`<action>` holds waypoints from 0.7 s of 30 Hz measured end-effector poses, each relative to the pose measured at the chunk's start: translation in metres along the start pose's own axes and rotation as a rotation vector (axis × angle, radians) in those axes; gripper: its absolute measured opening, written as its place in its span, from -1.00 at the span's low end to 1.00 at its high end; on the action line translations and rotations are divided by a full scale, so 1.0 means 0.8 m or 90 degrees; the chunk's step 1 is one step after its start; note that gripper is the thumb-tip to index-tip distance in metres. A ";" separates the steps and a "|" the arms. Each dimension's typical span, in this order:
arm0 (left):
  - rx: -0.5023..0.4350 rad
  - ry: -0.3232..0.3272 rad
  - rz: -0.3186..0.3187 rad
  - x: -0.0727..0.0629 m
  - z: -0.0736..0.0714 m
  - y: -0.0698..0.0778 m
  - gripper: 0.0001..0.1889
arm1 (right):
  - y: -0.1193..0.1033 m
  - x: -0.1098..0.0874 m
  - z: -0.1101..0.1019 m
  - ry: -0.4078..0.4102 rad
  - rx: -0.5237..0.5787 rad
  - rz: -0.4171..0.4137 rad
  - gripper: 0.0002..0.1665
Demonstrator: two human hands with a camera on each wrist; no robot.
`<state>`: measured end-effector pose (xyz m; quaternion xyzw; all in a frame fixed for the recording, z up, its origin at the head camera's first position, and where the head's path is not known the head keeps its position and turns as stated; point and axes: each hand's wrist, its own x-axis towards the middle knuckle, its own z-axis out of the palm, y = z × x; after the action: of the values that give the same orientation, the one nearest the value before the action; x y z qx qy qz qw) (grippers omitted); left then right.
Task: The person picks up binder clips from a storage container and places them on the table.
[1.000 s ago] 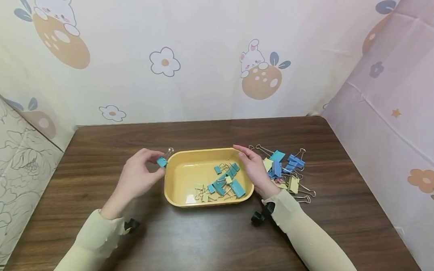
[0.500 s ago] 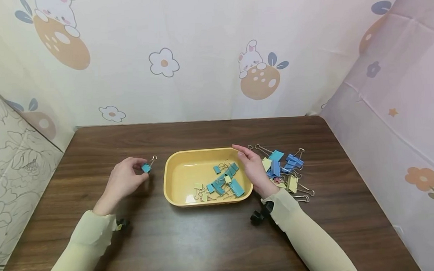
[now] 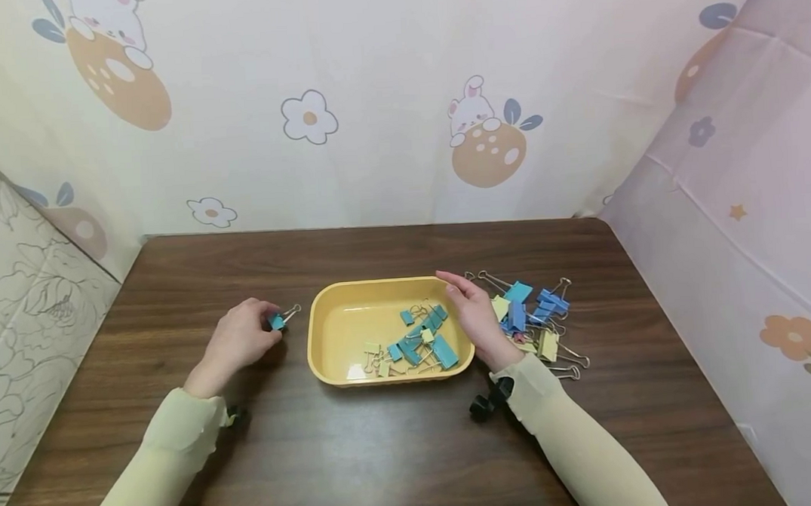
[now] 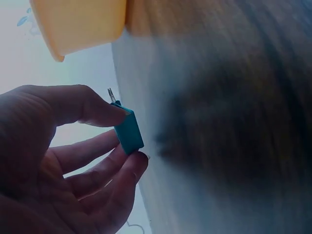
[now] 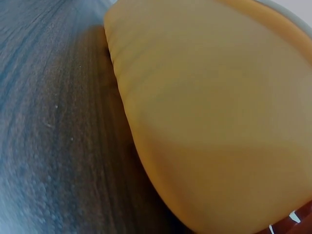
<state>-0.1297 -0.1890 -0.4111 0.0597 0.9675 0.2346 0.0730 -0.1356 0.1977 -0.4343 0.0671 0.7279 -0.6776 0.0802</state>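
Observation:
My left hand (image 3: 239,337) pinches a small teal binder clip (image 3: 276,321) between thumb and fingers, left of the yellow tray (image 3: 356,287). In the left wrist view this binder clip (image 4: 128,132) has its metal handle pointing up past the thumb. Low over the table, the hand casts a dark shadow; whether the clip touches the wood I cannot tell. My right hand (image 3: 479,321) rests along the tray's right rim with fairly straight fingers. Teal and pale yellow binder clips (image 3: 444,351) lie in the tray, mostly to its right. The right wrist view shows the tray's outer wall (image 5: 209,112) close up.
A loose pile of blue, teal and yellow binder clips (image 3: 544,307) lies just right of the right hand. The brown wooden table (image 3: 387,450) meets patterned cloth (image 3: 375,171) at its back edge and at the sides.
My left hand has moved left and down, away from the tray's left rim, still pinching the teal clip. The clip's handles now tip lower to the right. My right hand stays put.

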 end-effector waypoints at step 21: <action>0.020 0.036 0.051 -0.005 -0.001 0.004 -0.58 | -0.003 -0.001 0.001 0.002 -0.007 -0.006 -0.57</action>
<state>-0.1258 -0.1868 -0.4085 0.0930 0.9695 0.2239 0.0353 -0.1356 0.1967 -0.4317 0.0641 0.7323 -0.6737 0.0761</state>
